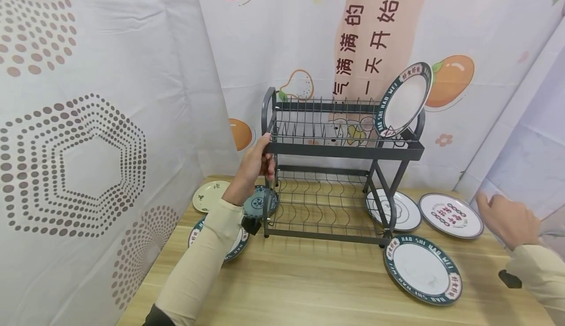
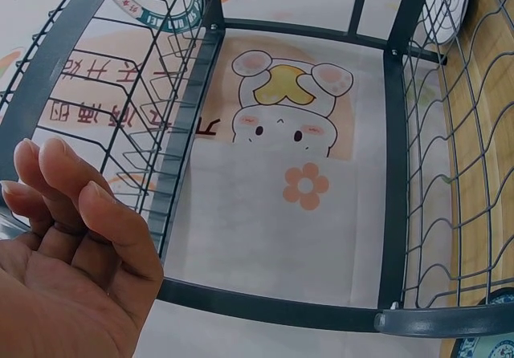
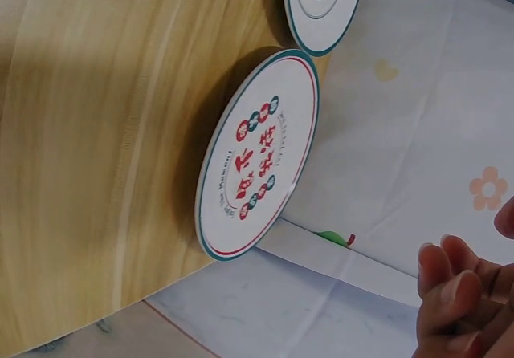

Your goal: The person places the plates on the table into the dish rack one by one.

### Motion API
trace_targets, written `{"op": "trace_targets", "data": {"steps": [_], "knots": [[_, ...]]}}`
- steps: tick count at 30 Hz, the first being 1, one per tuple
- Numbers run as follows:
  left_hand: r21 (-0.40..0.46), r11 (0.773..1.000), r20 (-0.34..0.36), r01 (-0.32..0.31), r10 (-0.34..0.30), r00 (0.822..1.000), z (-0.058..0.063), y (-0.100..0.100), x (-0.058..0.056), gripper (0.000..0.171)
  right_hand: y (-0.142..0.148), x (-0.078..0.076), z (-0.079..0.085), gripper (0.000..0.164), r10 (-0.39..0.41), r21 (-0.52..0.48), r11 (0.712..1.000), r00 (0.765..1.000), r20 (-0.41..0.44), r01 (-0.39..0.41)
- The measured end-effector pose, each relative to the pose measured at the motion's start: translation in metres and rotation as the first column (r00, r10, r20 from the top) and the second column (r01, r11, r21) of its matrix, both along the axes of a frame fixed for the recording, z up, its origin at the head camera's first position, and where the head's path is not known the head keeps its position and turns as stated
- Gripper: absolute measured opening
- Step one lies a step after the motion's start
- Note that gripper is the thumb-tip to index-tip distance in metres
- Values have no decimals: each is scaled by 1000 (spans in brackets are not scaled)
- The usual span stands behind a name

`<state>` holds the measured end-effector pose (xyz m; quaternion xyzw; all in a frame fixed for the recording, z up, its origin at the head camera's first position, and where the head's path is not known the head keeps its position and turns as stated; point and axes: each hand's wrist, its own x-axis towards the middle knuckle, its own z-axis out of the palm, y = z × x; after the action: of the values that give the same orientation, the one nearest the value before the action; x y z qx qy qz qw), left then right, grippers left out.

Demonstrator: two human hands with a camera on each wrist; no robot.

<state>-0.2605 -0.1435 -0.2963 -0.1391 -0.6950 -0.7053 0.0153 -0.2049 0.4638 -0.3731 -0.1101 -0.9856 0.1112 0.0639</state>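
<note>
A dark two-tier dish rack (image 1: 344, 149) stands on the wooden table. My left hand (image 1: 258, 162) holds the front left corner of its upper tier; in the left wrist view the fingers (image 2: 120, 225) are curled beside the rail. A white plate with a green lettered rim (image 1: 406, 103) stands tilted in the upper tier's right end. My right hand (image 1: 507, 218), blurred in the head view, is at the far right with nothing in it, its fingers loosely bent. Nearest to it lies a white plate with red lettering (image 1: 450, 215). The lower tier holds no plate.
A green-rimmed plate (image 1: 423, 269) lies at the rack's front right, a white plate (image 1: 399, 211) behind it. Left of the rack lie a cream plate (image 1: 209, 196), a blue patterned plate (image 1: 256, 203) and another green-rimmed plate (image 1: 240, 245), partly behind my left arm. Printed curtains (image 1: 176, 71) surround the table.
</note>
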Motion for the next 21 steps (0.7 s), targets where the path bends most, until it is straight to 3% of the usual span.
{"op": "trace_targets", "data": {"steps": [10, 21], "knots": [[3, 1000, -10, 4, -4, 1000, 0, 1, 1, 60, 11, 4, -20, 72, 46, 24, 999, 999, -20, -46], [24, 1000, -2, 4, -4, 1000, 0, 2, 3, 61, 22, 8, -40, 78, 33, 6, 999, 993, 111, -34]]}}
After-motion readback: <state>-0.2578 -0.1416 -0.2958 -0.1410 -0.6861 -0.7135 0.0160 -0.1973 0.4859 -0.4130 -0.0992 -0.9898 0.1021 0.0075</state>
